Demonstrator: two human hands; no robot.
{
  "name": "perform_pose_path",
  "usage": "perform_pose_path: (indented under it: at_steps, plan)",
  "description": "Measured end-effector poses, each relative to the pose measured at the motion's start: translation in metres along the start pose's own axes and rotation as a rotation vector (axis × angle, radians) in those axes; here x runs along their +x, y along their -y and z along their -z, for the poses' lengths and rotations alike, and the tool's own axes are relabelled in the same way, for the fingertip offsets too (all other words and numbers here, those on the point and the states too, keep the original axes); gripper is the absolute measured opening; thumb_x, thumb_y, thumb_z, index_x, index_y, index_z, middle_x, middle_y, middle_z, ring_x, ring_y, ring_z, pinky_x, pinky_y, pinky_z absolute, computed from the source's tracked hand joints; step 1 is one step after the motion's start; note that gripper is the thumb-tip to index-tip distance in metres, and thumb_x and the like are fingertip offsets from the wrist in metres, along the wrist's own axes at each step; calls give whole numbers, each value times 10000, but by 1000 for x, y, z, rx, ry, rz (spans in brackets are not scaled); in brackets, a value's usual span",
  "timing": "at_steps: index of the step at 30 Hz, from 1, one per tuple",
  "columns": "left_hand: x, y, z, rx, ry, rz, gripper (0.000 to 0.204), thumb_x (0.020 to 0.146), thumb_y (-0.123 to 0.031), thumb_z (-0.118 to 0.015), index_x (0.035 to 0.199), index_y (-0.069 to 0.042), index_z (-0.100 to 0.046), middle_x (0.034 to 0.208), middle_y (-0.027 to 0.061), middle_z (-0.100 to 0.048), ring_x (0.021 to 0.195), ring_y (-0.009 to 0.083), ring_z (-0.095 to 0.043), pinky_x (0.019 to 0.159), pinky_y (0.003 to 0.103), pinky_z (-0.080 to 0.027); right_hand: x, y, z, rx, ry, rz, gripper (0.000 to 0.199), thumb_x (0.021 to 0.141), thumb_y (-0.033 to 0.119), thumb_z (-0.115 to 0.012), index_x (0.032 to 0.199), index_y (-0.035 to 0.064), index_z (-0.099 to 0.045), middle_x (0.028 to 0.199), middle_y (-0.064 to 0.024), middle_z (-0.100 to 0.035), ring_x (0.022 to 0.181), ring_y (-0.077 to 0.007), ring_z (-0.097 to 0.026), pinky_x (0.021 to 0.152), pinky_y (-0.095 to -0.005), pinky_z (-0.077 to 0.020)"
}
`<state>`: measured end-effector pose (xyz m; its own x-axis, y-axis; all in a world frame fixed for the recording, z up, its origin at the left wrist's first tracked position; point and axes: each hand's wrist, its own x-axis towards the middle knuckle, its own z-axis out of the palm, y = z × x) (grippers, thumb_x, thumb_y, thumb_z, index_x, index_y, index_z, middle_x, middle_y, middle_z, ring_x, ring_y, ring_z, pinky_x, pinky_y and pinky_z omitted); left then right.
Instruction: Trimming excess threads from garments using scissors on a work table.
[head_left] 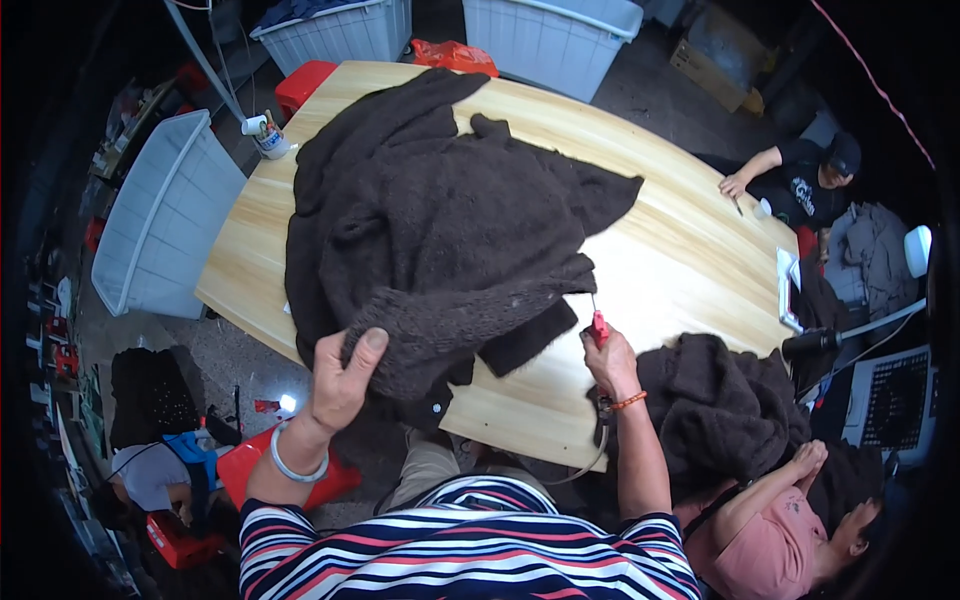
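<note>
Brown sweater (pixel 440 230) lies spread on the wooden table (pixel 680 250). Left hand (pixel 340 380) grips its near cuff; right hand (pixel 610 360) holds a red tool (pixel 598 325) just beside the hem.

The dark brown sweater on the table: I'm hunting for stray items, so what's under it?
Only the wooden table shows around the dark brown sweater. The left hand grips its hem. Anything beneath is covered.

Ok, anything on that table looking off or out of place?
Nothing damaged or spilled. The dark brown sweater lies rumpled, its near edge hanging over the table edge under the left hand; the right hand holds a red-handled tool.
</note>
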<state>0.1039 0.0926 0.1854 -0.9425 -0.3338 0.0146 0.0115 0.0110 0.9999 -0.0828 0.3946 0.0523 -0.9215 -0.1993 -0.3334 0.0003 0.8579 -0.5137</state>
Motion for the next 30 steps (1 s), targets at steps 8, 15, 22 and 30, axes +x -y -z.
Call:
perform_pose_path:
  at_steps: [8,15,22,30]
  plan:
    - [15,44,23,-217,-275,-121,313,1008,-203,-488,1114,57,-626,1050,51,-662,951,115,-597,863,261,-466,95,143,82,-60,-387,429,349,838,280,-589,1044,0,-562,948,-280,-640,921,-463,-604,810,-522,-479]
    - [-14,178,54,-494,-332,463,335,940,-142,-618,1227,26,-582,1172,74,-629,1042,152,-605,903,304,-496,165,201,9,-503,-149,692,325,851,268,-515,867,-16,-672,877,-258,-671,812,-395,-672,741,-428,-541]
    - [-28,192,80,-73,-283,674,341,895,-91,-642,1216,-10,-562,1134,83,-638,1038,207,-613,897,356,-503,127,167,7,-387,288,416,345,838,272,-620,1036,-11,-625,970,-253,-667,947,-405,-644,835,-471,-508]
    - [81,103,2,932,-113,-549,530,794,-86,-680,1295,-44,-516,1341,161,-496,1264,354,-451,1040,442,-376,98,129,43,-509,167,490,349,827,261,-609,1073,17,-572,836,-251,-664,810,-419,-659,734,-494,-527]
